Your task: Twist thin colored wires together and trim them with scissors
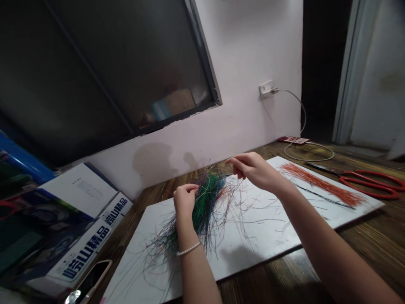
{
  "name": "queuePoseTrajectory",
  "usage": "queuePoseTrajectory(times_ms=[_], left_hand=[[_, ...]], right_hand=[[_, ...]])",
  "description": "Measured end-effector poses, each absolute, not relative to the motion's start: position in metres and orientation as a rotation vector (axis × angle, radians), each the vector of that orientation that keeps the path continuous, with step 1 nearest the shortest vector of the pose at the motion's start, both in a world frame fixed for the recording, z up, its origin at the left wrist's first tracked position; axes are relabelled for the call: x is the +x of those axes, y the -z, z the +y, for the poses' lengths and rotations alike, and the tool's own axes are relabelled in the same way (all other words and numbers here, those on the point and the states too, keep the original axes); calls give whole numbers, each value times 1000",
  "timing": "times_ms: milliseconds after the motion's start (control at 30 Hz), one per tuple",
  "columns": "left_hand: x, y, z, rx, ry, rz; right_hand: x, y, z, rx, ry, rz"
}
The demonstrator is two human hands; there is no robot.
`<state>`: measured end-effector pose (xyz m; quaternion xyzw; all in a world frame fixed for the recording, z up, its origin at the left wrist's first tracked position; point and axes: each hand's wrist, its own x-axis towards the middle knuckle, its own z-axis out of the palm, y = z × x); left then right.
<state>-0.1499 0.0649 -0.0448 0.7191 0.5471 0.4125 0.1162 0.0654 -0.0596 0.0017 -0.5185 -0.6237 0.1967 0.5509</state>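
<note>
A tangled bundle of thin coloured wires (pixel 202 204), mostly green with blue, purple and orange, lies on a white board (pixel 259 245). My left hand (pixel 184 203) is at the bundle's left side, thumb and forefinger pinched, with a thin pale wire curving from the fingertips. Above the bundle's far right end, my right hand (pixel 249 169) is raised with its fingers closed in a pinch. Fine strands pass near its fingertips, but whether one is between them is too small to tell. Loose wires spread over the board around both hands.
Orange wires (pixel 322 183) lie in a neat bunch at the board's right, beside red-handled scissors (pixel 370 181). Boxes (pixel 82 240) and a phone (pixel 95 278) are on the left. A cable (pixel 305 112) runs from the wall socket (pixel 266 90) to a red device (pixel 293 139).
</note>
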Motion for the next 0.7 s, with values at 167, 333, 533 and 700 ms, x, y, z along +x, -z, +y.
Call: queuePoseTrajectory(times_ms=[167,333,533,700], left_hand=[[-135,16,39,1962,-1576,1327],[-111,-1,6,1671,-1705,857],[-99,-5,-8,1672,-1588,751],[-103,-5,-11,1800,-1475,697]], right_hand=[[60,-3,-58,-1071,-610,-1373],[48,-1,-54,-896,-864,-1365],[37,-2,-52,-730,-906,-1125],[35,-2,-53,-665,-925,-1081]])
